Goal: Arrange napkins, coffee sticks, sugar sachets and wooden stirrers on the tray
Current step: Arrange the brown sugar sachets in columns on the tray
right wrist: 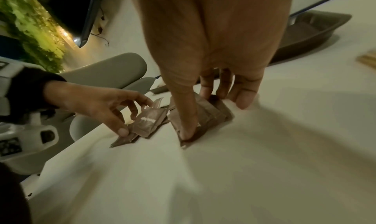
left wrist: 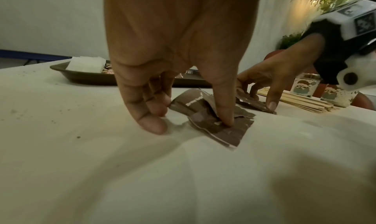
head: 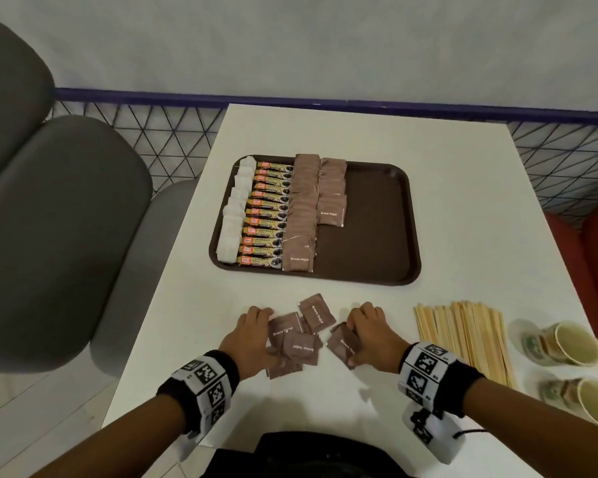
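Note:
A brown tray [head: 370, 219] holds a column of white napkins [head: 233, 219], a row of coffee sticks [head: 266, 215] and two columns of brown sugar sachets [head: 302, 208]; its right half is bare. Loose sugar sachets [head: 316, 313] lie on the white table in front of the tray. My left hand [head: 268, 336] curls round the left pile, its thumb [left wrist: 225, 123] pressing a sachet [left wrist: 234, 134]. My right hand [head: 353, 339] pinches a small stack of sachets [right wrist: 211, 115] between thumb and fingers. A bundle of wooden stirrers [head: 463, 339] lies to the right of my right hand.
Two paper cups [head: 567, 343] [head: 587, 398] lie on their sides at the table's right edge, beyond the stirrers. Grey chairs [head: 59, 219] stand to the left of the table. A wire fence with a blue rail [head: 152, 98] runs behind the table.

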